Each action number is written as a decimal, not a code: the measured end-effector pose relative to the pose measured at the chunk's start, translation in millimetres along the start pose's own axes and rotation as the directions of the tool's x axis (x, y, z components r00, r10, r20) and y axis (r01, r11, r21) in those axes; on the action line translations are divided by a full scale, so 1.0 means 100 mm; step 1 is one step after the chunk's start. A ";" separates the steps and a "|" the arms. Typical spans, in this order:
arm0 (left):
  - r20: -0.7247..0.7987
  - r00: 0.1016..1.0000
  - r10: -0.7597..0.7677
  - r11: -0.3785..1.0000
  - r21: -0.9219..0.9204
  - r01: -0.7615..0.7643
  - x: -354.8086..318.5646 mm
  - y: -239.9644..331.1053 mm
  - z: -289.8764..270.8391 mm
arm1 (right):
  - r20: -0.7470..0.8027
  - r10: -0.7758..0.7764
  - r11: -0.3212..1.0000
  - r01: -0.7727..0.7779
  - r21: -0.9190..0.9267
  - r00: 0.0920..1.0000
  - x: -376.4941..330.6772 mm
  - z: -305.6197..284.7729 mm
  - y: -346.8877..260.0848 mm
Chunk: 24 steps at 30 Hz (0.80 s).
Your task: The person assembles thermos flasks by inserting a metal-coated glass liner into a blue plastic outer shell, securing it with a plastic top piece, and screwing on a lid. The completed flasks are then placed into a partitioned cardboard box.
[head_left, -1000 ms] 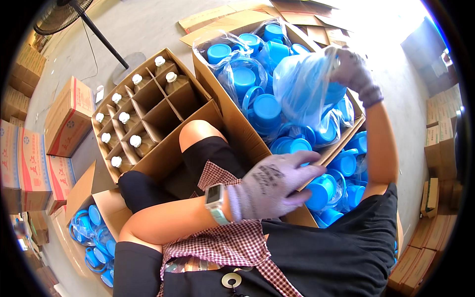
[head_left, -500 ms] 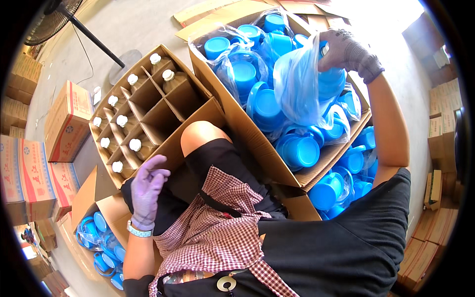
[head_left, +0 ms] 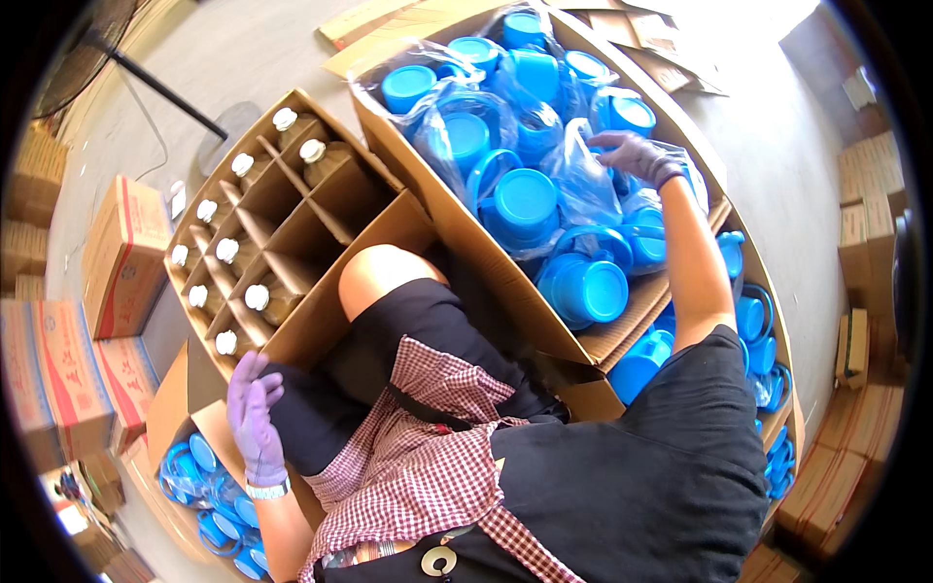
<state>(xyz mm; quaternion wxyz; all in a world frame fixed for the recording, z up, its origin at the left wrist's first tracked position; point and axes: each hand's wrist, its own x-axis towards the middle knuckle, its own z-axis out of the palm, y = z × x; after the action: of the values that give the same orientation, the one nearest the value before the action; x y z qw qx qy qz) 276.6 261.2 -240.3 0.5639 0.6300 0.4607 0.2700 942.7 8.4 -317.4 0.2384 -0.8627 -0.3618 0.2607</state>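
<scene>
My right hand [head_left: 637,157], in a dark grey glove, is over a large carton [head_left: 491,267] of blue plastic cup-shaped pieces [head_left: 527,197] with loop handles. Its fingers stretch out above a crumpled clear plastic bag [head_left: 586,175] and look to hold nothing; whether they touch the bag I cannot tell. My left hand [head_left: 255,418], in a light purple glove, is raised with fingers apart and empty. Nearest to it is a divided carton [head_left: 326,291], where several white-capped bottles [head_left: 313,153] stand in cells and other cells hold none.
More blue pieces [head_left: 641,367] lie in a carton under my right arm, and others [head_left: 219,500] in an open carton at lower left. Closed cartons [head_left: 126,257] stand at left, more stacks [head_left: 865,428] at right. A standing fan [head_left: 160,92] is at far left, flattened cardboard [head_left: 646,44] behind.
My right hand has come down and left from the lifted bag of blue pieces, which it no longer holds up. My left hand has moved left and down, still empty. The view has shifted slightly.
</scene>
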 end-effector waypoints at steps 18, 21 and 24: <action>0.110 0.986 0.126 0.992 -0.006 -0.126 0.32 0.01 0.10 | 0.002 0.360 0.794 -0.305 -0.525 0.933 -1.35 0.14 0.12; 0.048 0.991 0.122 0.992 0.013 -0.123 0.24 -0.05 -0.07 | -0.069 0.301 0.774 -0.286 -0.565 0.951 -1.40 -0.04 0.23; -0.075 0.997 0.007 0.999 -0.041 -0.010 0.12 -0.23 -0.43 | -0.131 0.272 0.763 -0.297 -0.574 0.953 -1.40 -0.26 0.37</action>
<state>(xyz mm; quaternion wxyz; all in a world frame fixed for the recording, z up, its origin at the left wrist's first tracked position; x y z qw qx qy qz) 238.8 290.3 -255.3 0.5581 0.6097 0.4729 0.3053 893.0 -125.3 -281.7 -0.0748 -0.9435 -0.2848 0.1518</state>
